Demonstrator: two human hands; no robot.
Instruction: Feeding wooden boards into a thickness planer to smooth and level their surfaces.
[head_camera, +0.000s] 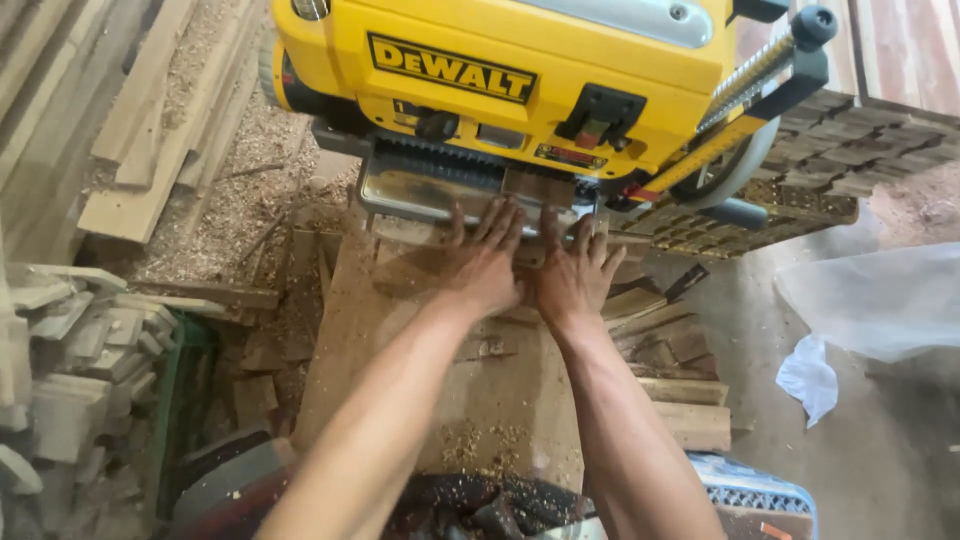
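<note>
A yellow thickness planer (500, 80) fills the top of the head view, its metal infeed table (420, 190) facing me. My left hand (485, 262) and my right hand (572, 275) lie flat side by side, fingers spread, pressing on a small wooden piece (535, 190) at the planer's mouth. The fingertips reach the edge of the infeed table. Neither hand grips anything; both palms rest on the wood and on the dusty board (440, 370) below.
Sawdust and long planks (150, 120) lie at the left. Stacked short wood blocks (70, 370) fill the lower left, more offcuts (680, 380) sit right of my arms. A pallet of small blocks (830, 150) and clear plastic sheeting (880, 300) are at right.
</note>
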